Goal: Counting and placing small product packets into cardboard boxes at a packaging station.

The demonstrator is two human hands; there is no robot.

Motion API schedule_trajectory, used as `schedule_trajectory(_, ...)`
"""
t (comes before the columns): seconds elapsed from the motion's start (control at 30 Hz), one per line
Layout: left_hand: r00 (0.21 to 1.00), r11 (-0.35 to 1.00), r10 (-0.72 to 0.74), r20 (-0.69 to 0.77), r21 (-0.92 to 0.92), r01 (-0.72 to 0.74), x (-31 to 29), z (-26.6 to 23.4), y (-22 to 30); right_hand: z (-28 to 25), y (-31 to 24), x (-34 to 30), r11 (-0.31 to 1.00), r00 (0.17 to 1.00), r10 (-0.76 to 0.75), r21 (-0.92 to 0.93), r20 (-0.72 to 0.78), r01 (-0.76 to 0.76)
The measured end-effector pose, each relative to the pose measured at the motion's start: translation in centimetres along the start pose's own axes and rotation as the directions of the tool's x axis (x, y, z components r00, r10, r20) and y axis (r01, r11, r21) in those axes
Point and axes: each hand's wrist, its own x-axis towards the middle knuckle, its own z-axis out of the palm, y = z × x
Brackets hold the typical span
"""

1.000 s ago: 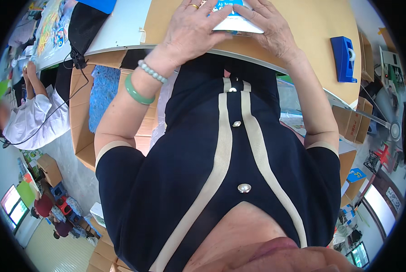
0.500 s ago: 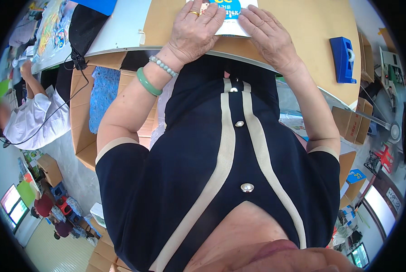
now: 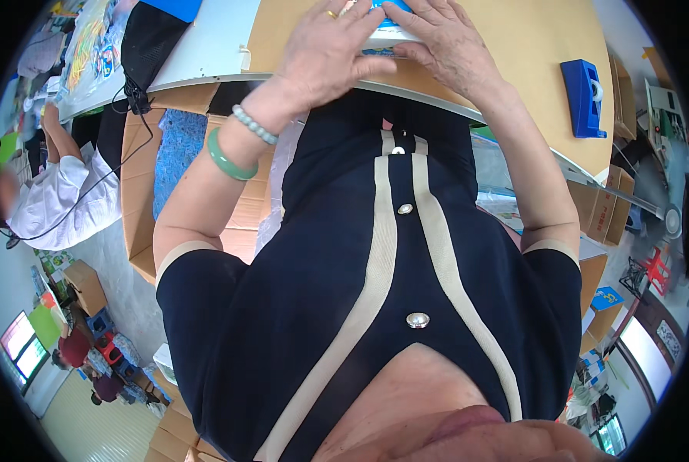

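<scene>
A blue-and-white printed card or flat pack (image 3: 398,34) lies at the top edge of the picture, near the front edge of the tan-topped table (image 3: 514,54). My left hand (image 3: 325,55) rests over its left part, fingers stretched forward and thumb out to the right. From the other side my right hand (image 3: 451,55) lies across its right part, fingers extended and thumb near the front edge. Both palms face down, and the fingers cover much of the print. A strip of printed edge shows below the white part. Some fingertips run out of the picture.
On the table's right stands a blue tape dispenser (image 3: 585,100). A black bag (image 3: 150,50) with a cable and a clear bag of coloured strips (image 3: 86,58) lie left. Below is an open cardboard box (image 3: 138,196). A person in a white shirt (image 3: 71,196) sits left.
Both hands have shifted slightly forward over the printed piece. My left thumb has swung out to the right. A printed front edge now shows between the hands.
</scene>
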Motion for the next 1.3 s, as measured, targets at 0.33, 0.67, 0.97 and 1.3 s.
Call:
schedule_trajectory(0.33, 0.958, 0.993, -0.036, 0.286, 0.116, 0.003, 1.8, -1.9, -2.0, -3.0, -2.7, 4.4, 0.904, 0.778, 0.406, -0.334, 0.480, -0.266)
schedule_trajectory(0.67, 0.957, 0.997, 0.049, 0.285, 0.044, -0.064, 1.3, -2.8, -2.5, -2.9, -1.3, 4.4, 0.934, 0.761, 0.357, -0.214, 0.542, -0.286)
schedule_trajectory(0.97, 0.983, 0.999, 0.051, 0.177, -0.007, -0.051, -0.3, -0.6, -2.5, -3.0, -4.2, 2.6, 0.883, 0.755, 0.427, -0.409, 0.498, -0.230)
schedule_trajectory(1.3, 0.983, 0.995, -0.011, 0.182, 0.097, -0.006, -1.5, 0.4, -1.5, -1.1, -3.0, 0.0, 0.924, 0.906, 0.270, -0.353, 0.325, -0.149)
